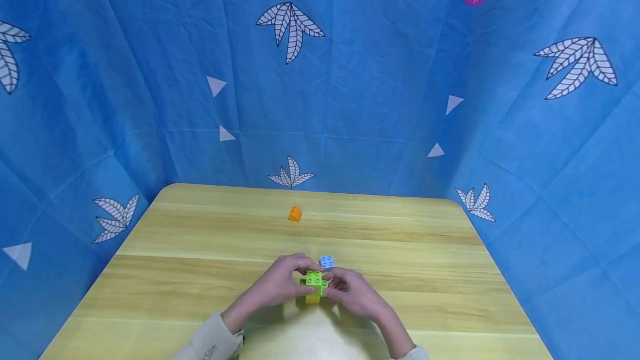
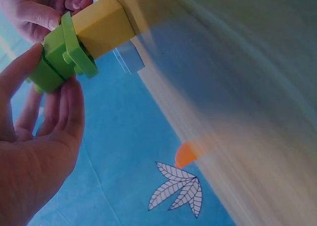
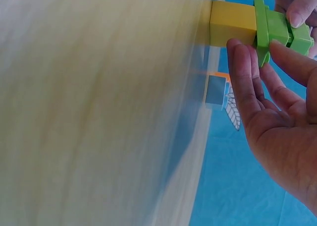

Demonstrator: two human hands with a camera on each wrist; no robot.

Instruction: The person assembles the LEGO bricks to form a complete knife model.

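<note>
A small tower of toy building bricks stands on the table between both hands. At its bottom is a yellow brick (image 3: 233,23). Above it sits a wider green brick (image 2: 80,55) with studs showing at its side, and narrower green bricks (image 1: 313,276) top the tower. My left hand (image 1: 280,281) pinches the topmost green brick between thumb and fingers. From the other side my right hand (image 1: 357,293) grips the wider green brick, thumb at its edge, fingers beside the yellow brick. A light blue brick (image 1: 326,261) lies just behind the tower.
Farther back on the wooden table (image 1: 200,226) lies an orange brick (image 1: 295,214) with a sloped or rounded side. A blue patterned cloth (image 1: 350,71) encloses the table at the back and both sides.
</note>
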